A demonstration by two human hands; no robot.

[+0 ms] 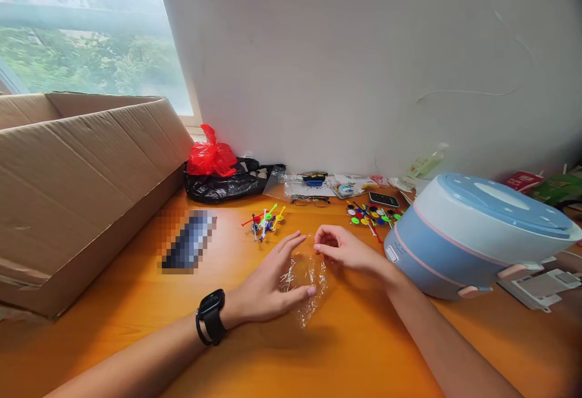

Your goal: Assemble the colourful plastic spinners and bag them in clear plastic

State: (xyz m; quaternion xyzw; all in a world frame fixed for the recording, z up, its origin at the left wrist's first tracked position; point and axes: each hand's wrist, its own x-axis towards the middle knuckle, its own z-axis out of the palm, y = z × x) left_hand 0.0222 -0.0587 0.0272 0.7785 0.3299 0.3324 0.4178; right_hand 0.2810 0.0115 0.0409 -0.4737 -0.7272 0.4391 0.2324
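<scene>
The head camera looks forward and down from close above the near side of the table [368,343]. It faces the far wall [318,71], window [91,53] at left.

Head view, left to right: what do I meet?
Large brown cardboard box, black wrist-worn smartwatch, smaller cluster of multicoloured plastic pieces, crinkled clear plastic film, larger cluster of multicoloured plastic pieces, blue-and-white oval container.
</scene>
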